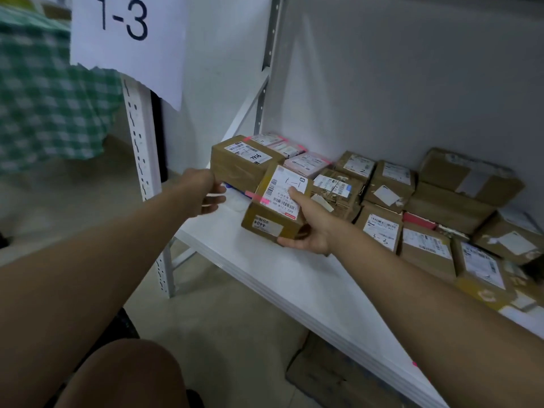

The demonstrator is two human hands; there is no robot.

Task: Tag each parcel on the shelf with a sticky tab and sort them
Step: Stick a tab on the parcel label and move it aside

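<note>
Parcel storeroom, white metal shelf [294, 278], labelled cardboard parcels [382, 184], bay sign "1-3" [126, 33]

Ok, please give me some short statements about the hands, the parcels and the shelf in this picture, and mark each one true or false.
1. The right hand holds a brown parcel with a pink sticky tab at its left edge. True.
2. The paper sign hanging above reads "2-5". False: it reads "1-3".
3. The left hand holds a second parcel up in the air. False: it is by the large box at the left end of the shelf and lifts no parcel.
4. Many more parcels lie on the shelf to the right of the held one. True.
5. The shelf is dark wood. False: it is white.
</note>
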